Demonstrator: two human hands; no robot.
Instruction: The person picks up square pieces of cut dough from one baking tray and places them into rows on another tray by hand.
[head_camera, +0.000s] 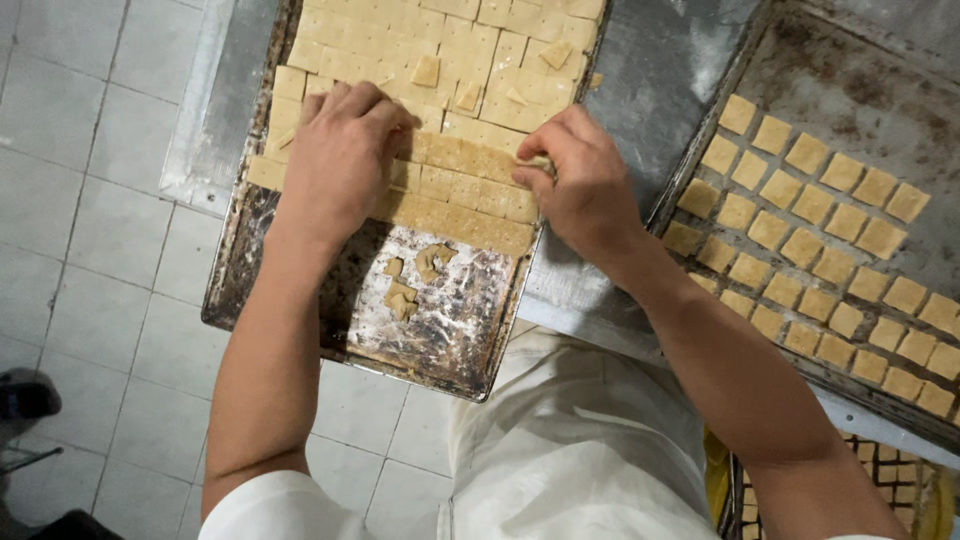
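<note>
Head view, looking down. Left hand (340, 160) lies flat, palm down, fingers together and curled a bit, pressed on the cut dough sheet (440, 100) near its left edge. Right hand (580, 185) is at the sheet's right edge, fingers bent, tips pinching the end of a row of dough squares (470, 160); can't tell exactly how many squares it grips. The sheet is scored into small squares and covers the far part of a dark, worn metal tray (460, 340); the near part of that tray is bare, dusted with flour, with a few dough scraps (415, 280) lying loose on it. A few odd bits sit on top of the sheet further back. The tray overhangs the near edge of a metal table (640, 90), above a grey tiled floor (90, 200). To the right, a second tray (850, 90) holds separated squares (800, 230) set apart in diagonal rows, filling its near part; its far part is bare. White apron (580, 450) at bottom centre.
</note>
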